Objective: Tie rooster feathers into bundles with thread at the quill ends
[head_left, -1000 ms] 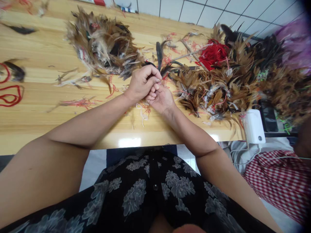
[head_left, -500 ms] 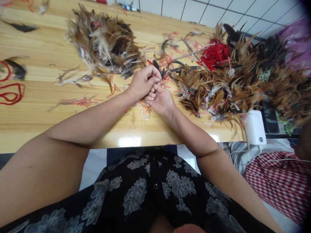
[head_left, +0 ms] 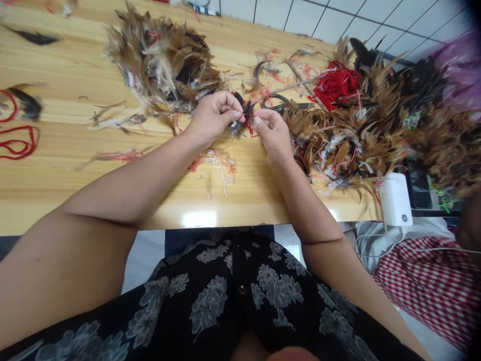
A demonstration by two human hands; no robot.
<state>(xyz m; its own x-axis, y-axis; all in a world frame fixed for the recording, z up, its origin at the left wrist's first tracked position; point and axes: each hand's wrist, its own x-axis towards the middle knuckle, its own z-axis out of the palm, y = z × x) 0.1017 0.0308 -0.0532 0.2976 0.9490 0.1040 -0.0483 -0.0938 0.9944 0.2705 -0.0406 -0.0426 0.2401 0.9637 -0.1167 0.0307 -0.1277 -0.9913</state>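
My left hand (head_left: 218, 115) is closed in a pinch on a small bunch of dark feathers (head_left: 247, 108), whose black tips and grey fluff stick out past the fingertips. Just to its right, my right hand (head_left: 275, 131) also pinches, thumb against forefinger; what lies in it, perhaps a thread end, is too small to make out. Some red thread (head_left: 251, 128) shows in the gap between the two hands. Both hands are held over the wooden table (head_left: 255, 185).
A heap of brown feathers (head_left: 165, 65) lies behind my left hand, another feather heap (head_left: 341, 130) to the right. Behind that sits a red thread tangle (head_left: 335, 85). A white charger (head_left: 396, 200) with a cable and a dark phone (head_left: 419, 183) are at the right edge.
My hands were together, fingers touching; now they are apart, the left moved left and the right moved right. The dark feathers and red thread between them now show more.
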